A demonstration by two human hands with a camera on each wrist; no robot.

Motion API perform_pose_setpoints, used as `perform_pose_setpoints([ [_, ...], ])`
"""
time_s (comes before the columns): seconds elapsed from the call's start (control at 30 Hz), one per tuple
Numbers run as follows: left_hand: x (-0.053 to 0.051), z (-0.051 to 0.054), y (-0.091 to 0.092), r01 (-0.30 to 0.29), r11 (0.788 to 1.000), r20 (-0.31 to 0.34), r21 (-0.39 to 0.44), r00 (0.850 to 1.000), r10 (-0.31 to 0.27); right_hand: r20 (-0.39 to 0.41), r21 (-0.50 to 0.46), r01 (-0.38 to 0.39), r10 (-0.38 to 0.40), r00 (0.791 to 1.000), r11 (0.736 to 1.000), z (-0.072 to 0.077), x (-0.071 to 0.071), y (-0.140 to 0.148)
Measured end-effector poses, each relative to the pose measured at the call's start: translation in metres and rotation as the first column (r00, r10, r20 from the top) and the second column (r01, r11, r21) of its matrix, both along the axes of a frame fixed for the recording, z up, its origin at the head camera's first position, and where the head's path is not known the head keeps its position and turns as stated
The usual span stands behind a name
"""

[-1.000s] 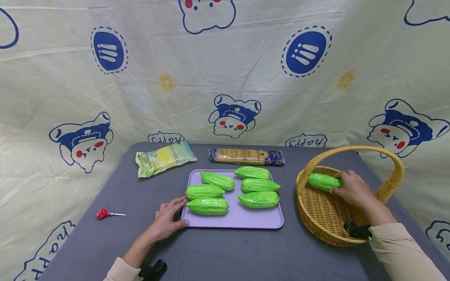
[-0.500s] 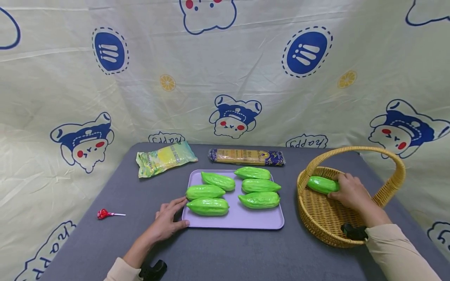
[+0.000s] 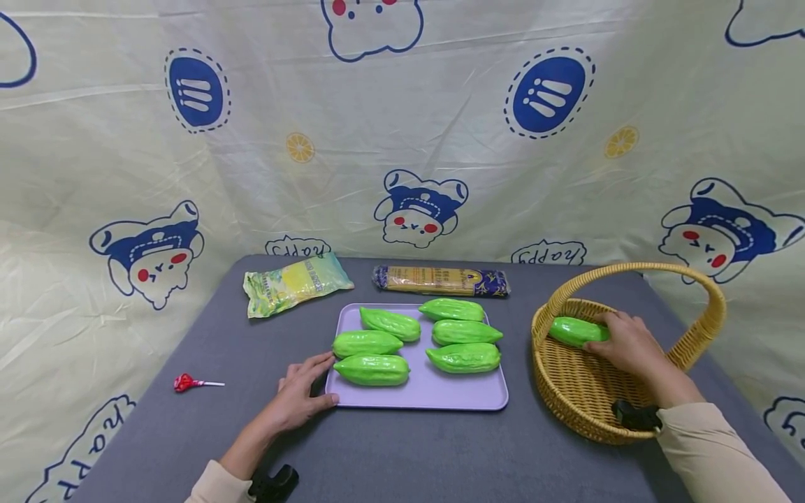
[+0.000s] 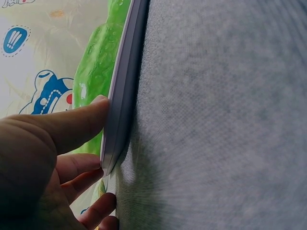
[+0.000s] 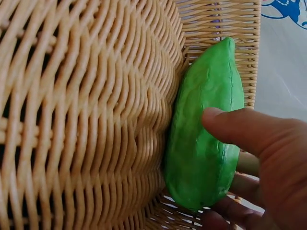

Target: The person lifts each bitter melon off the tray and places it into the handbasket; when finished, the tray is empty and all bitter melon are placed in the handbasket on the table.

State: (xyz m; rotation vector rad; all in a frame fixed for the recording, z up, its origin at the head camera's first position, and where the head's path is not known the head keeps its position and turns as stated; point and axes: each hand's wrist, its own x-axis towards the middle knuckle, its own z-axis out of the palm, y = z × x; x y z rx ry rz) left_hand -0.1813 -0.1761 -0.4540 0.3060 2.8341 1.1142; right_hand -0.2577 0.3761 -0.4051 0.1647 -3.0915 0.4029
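Observation:
In the head view, my right hand (image 3: pixel 632 342) reaches into a wicker basket (image 3: pixel 566 412) and holds a glossy green bitter melon (image 3: pixel 574 331) by its right end. The right wrist view shows my thumb on top of this bitter melon (image 5: pixel 199 148), which lies against the woven wall; my fingers go behind it. My left hand (image 3: pixel 298 397) grips the front left corner of a lilac tray (image 3: pixel 421 397), its thumb at the front edge and fingers along the left side. Several more bitter melons lie on the tray in two columns, such as the front left one (image 3: pixel 371 369).
A yellow-green packet (image 3: pixel 298 283) lies at the back left, and a long pack of noodles (image 3: pixel 440 281) lies behind the tray. The red lollipop (image 3: pixel 184 382) is at the far left. The arched basket handle (image 3: pixel 635 266) rises around the right arm.
My right hand has shifted slightly left and lower with the bitter melon inside the basket, then barely moves. The left hand and the tray stay where they were.

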Motion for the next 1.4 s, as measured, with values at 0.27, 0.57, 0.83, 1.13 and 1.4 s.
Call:
perform_pose_setpoints([
  [0.27,0.0003,0.0001,-0.0001,0.002,1.0,-0.009,0.001,1.0,-0.002,-0.006,-0.013,-0.008,0.008,1.0,1.0,0.0008,-0.0004,0.0007],
  [0.57,0.0001,0.0002,0.0007,0.001,1.0,-0.012,0.005,1.0,-0.001,-0.053,0.023,0.015,-0.013,0.999,1.0,-0.0018,0.0028,-0.002],
  [0.83,0.0004,0.0005,0.0003,0.003,1.0,-0.02,0.012,1.0,-0.003,-0.06,0.044,0.02,-0.017,0.998,0.999,-0.0023,0.0039,-0.0044],
  [1.13,0.0005,0.0,-0.0004,0.009,1.0,-0.012,0.002,1.0,-0.009,-0.034,0.029,0.01,-0.009,0.999,1.0,-0.0037,0.0035,-0.0033],
  [1.4,0.0003,-0.0001,-0.0005,0.006,1.0,-0.002,0.001,1.0,-0.006,-0.126,0.052,0.031,-0.025,0.992,0.998,-0.0056,0.0037,-0.005],
])
